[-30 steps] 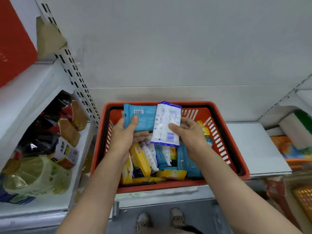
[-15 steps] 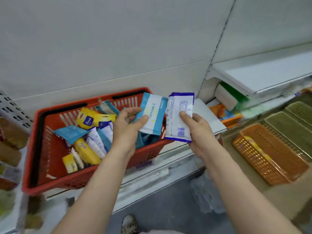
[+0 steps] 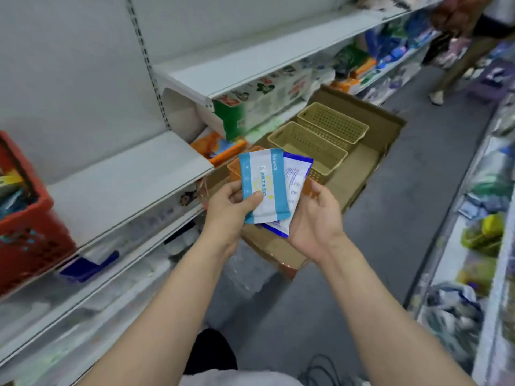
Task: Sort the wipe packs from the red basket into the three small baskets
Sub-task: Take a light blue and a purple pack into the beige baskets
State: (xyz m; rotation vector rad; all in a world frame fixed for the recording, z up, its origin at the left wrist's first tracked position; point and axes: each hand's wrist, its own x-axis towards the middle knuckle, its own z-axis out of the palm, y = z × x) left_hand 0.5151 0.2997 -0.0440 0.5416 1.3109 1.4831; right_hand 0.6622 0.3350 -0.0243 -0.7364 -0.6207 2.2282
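A single head-worn wide-angle view looks forward and down the shop aisle, close above both hands [image 3: 278, 213], shelves [image 3: 125, 174] at left.

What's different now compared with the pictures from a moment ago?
The view has swung right: the red plastic basket now sits at the far left, and the two beige slotted baskets and an orange one lie ahead. The light-blue-and-white wipe pack now overlaps the white pack with dark-blue edges. Unchanged: left hand and right hand each still hold their pack.
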